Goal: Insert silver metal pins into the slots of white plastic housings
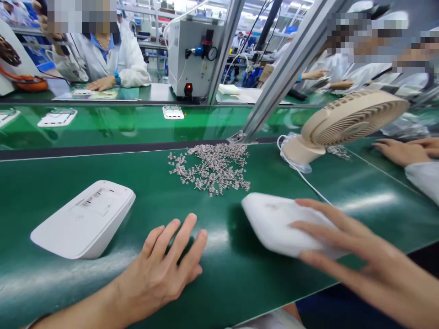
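My left hand [168, 265] is over the green work surface with its fingers spread and nothing in them. My right hand [353, 242] grips a white plastic device casing [274, 219], fingers over its top and side. The casing is tilted and smeared by motion, and its right end is hidden behind my fingers. To the left of my left hand lies a second white device casing [68, 224], with printed labels on its upper face. A pile of small shiny metal parts [216, 167], too small to name surely, lies beyond my hands.
A beige fan [353, 119] with a white cable stands at the right. Beyond a dark edge strip, a green conveyor [123, 123] carries several white casings with circuit boards. A metal post [274, 82] rises at its near edge. A co-worker's hand [401, 151] rests at right.
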Motion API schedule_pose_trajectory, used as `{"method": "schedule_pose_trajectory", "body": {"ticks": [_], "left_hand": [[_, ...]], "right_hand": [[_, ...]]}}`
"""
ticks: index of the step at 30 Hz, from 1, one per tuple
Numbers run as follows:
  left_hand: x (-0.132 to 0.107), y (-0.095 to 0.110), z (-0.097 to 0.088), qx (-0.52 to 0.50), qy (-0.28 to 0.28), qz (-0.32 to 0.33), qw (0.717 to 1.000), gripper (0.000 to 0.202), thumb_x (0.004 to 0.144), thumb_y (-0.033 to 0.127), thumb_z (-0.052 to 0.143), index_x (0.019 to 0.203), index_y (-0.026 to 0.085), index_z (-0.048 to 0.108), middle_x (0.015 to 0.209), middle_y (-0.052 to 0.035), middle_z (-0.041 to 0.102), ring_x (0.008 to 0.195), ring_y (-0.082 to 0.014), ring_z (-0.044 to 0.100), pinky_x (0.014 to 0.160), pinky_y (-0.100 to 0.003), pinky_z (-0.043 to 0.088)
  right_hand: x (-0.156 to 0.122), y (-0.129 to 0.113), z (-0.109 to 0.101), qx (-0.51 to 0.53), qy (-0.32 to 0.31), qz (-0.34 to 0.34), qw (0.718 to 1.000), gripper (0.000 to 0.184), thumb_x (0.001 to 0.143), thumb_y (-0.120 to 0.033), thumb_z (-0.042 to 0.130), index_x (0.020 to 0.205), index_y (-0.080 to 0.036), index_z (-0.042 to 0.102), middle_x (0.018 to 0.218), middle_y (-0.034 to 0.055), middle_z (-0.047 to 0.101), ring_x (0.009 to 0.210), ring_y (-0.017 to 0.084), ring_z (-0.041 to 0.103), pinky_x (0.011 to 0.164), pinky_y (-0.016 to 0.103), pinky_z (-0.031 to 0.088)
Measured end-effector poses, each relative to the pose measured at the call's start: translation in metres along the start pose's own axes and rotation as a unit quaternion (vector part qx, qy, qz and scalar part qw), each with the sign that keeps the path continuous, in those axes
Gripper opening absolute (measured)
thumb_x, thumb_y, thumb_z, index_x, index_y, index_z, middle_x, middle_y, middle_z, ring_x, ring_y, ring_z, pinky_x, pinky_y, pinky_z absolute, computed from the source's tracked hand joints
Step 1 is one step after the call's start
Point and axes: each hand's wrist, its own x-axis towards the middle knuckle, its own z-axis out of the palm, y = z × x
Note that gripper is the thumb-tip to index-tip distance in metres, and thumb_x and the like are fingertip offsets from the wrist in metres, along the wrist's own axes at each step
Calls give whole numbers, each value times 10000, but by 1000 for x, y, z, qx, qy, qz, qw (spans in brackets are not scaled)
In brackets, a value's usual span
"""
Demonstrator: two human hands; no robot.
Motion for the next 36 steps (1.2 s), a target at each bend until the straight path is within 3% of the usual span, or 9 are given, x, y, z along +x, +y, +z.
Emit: {"method": "schedule_pose_trajectory", "body": {"ticks": [3, 6, 9, 13, 18, 23, 29, 33, 36], "left_hand": [[1, -5, -5, -66, -38, 55, 996, 521, 843, 536, 509, 1285, 262, 475, 1395, -55, 386, 1167, -256, 439, 955, -381, 307], [2, -5, -8, -72, -61, 115, 989, 415, 855, 492, 505, 1231, 318, 521, 1432, 20, 326, 1200, -247, 394, 1003, -387, 257], [-1, 3, -8, -23, -36, 135, 990, 303, 846, 386, 558, 1088, 215, 621, 1279, -53, 511, 1166, -245, 417, 1005, -375, 250], [-4, 15, -9, -22, 31, 79, 996, 352, 885, 415, 486, 982, 125, 661, 901, -72, 640, 914, -207, 529, 942, -344, 301], [-4, 21, -14, -12, -7, 96, 995, 391, 902, 357, 433, 1193, 134, 571, 1116, -62, 619, 1092, -211, 486, 995, -329, 261], [-2, 22, -14, -26, -35, 67, 997, 362, 876, 316, 493, 1182, 141, 579, 1241, -80, 550, 1127, -215, 479, 1002, -330, 262], [-2, 25, -12, -12, -48, 3, 999, 412, 869, 360, 480, 1205, 137, 563, 1235, -131, 546, 1118, -243, 493, 957, -332, 274], [-3, 28, -10, -8, -63, -49, 997, 483, 849, 409, 474, 1255, 151, 523, 1274, -162, 504, 1155, -291, 469, 962, -362, 257], [-4, 28, -10, -7, -64, -47, 997, 501, 854, 410, 460, 1273, 139, 503, 1270, -170, 504, 1162, -288, 463, 957, -359, 261]], "right_hand": [[0, -46, 0, -22, -98, -150, 984, 310, 829, -331, 529, 1131, -310, 602, 1369, 109, 401, 1213, 364, 419, 751, 518, 535], [25, -59, 3, 65, -143, -154, 975, 356, 839, -319, 558, 1195, -322, 566, 1382, 98, 387, 1217, 314, 433, 806, 461, 538], [62, -26, 18, 173, -67, -66, 980, 266, 836, -323, 576, 1096, -289, 620, 1258, 79, 525, 1112, 253, 538, 843, 418, 521], [108, 40, 61, 77, 28, 82, 993, 107, 772, -242, 572, 792, -191, 664, 779, 54, 654, 658, 191, 612, 618, 355, 521], [129, 72, 98, 16, 65, 71, 995, 120, 714, -156, 545, 704, -176, 663, 614, 20, 523, 502, 127, 481, 545, 298, 426], [126, 69, 96, 48, 91, 69, 992, 85, 709, -184, 571, 662, -205, 639, 589, 4, 489, 502, 106, 442, 529, 276, 361], [111, 7, 81, 129, 123, 60, 982, 69, 813, -215, 504, 801, -192, 568, 628, -10, 538, 547, 110, 497, 513, 237, 404], [97, -61, 83, 255, 18, -72, 964, 138, 847, -113, 439, 893, -180, 551, 766, 13, 571, 674, 114, 526, 620, 248, 448], [90, -87, 90, 275, -31, -127, 952, 183, 866, -73, 367, 855, -169, 523, 748, 27, 534, 675, 121, 483, 612, 259, 420]]}}
